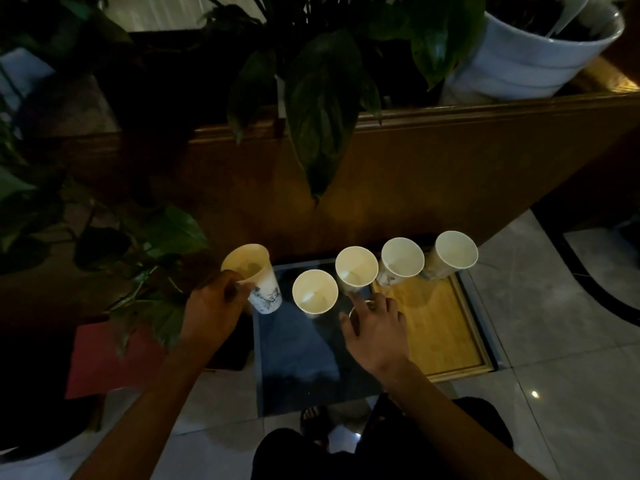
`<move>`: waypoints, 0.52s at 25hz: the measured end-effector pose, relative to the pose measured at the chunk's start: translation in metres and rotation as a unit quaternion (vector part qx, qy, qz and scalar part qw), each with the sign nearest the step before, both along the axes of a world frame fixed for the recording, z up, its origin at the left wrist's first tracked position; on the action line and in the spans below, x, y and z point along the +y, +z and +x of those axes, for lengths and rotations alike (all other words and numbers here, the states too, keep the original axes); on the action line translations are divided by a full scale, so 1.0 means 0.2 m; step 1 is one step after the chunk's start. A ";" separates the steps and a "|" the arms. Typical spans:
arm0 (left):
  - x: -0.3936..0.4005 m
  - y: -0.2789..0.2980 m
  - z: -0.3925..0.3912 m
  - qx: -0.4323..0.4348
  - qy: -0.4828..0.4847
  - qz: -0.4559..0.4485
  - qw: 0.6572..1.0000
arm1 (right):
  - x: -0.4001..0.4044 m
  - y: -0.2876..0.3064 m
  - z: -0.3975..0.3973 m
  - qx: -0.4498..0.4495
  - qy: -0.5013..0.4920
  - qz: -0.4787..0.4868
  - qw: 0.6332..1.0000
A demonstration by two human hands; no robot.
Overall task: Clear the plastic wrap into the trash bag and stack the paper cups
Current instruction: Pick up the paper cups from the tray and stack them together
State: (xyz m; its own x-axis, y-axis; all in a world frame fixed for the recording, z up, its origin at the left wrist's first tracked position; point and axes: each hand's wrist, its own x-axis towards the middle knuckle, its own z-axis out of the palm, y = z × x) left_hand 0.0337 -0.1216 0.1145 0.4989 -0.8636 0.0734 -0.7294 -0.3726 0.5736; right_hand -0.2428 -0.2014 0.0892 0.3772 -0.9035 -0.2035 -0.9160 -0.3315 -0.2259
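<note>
The left hand (214, 303) is gripping a tilted cup (254, 277) above the table (298, 355); the right hand (375, 327), fingers spread, is nearing the row (four upright). Nest it straight down, steadying the receiving cup.

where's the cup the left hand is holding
In the head view the held cup is at the left end of the row, tilted in the left hand, just left of the nearest standing cup on the dark glass tabletop.

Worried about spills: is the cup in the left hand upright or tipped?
Tipped. The cup in the left hand leans, its mouth angled toward the camera; it looks empty.
</note>
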 end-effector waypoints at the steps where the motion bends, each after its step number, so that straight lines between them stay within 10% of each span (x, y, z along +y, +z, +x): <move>1: 0.03 0.03 0.01 0.000 -0.010 -0.001 1.000 | 0.00 0.00 0.00 0.000 0.001 -0.002 1.000; 13: 0.19 0.26 -0.20 -0.022 -0.204 0.019 0.979 | 0.02 0.36 0.14 -0.222 0.210 0.039 0.951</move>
